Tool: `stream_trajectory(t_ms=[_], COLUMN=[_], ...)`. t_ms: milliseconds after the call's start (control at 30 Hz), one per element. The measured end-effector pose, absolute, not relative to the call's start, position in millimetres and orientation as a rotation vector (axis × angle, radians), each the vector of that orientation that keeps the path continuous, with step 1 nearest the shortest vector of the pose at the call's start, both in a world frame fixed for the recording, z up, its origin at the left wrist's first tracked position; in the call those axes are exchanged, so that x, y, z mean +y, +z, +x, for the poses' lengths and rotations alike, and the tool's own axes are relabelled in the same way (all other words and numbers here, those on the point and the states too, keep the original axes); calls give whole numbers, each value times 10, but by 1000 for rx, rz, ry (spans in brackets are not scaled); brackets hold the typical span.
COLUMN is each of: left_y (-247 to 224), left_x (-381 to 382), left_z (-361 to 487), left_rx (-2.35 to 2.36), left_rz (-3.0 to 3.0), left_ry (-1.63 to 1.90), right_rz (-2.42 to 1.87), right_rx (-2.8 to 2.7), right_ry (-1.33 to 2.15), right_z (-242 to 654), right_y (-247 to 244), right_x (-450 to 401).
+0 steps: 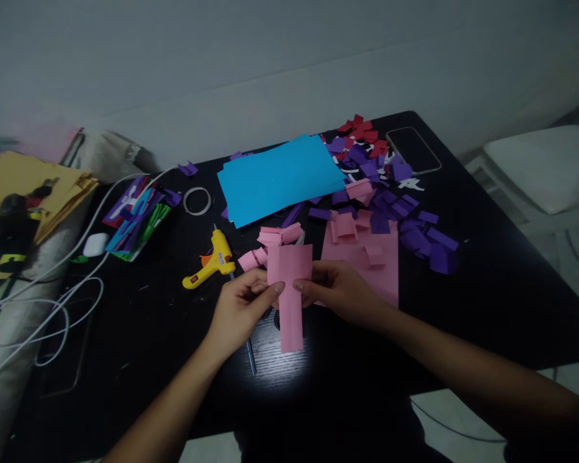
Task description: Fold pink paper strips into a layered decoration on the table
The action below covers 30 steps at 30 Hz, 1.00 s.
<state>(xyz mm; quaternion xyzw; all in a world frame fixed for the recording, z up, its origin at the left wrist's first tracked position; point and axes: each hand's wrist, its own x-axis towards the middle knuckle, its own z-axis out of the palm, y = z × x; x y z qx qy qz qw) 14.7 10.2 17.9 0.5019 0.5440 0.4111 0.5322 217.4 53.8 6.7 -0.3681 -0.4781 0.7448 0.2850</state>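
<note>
A pink T-shaped paper piece (pixel 291 302) is held upright over the black table, wide at the top with a narrow strip hanging down. My left hand (pixel 244 305) pinches its left side, thumb on the front. From the right, my right hand (pixel 338 289) grips the other side in the same way. Small folded pink pieces (pixel 271 236) lie just behind it. Scissors (pixel 300 239) show partly behind the paper. Right of my right hand, a pink sheet (pixel 386 267) carries more folded pink pieces. A yellow glue gun (pixel 215 260) lies left of the held paper.
Blue sheets (pixel 280 177) lie at the back, with purple scraps (pixel 415 235) and red scraps (pixel 364 132) to their right. A phone (pixel 413 150) rests at the back right. Tape (pixel 197 201), a white case (pixel 96 245), colored papers (pixel 139 218) and white cables (pixel 65 305) are at left.
</note>
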Motion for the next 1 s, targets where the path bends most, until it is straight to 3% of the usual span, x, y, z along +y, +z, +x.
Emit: stream_trajectory(t_ms=[1000], left_y=[119], left_x=[167], left_z=[12], left_rx=[1116], left_rz=[1012], left_ry=[812], right_rz=[-993], right_rx=[-1256], right_ry=[2103], right_z=[2162], right_y=[-20], right_x=[530])
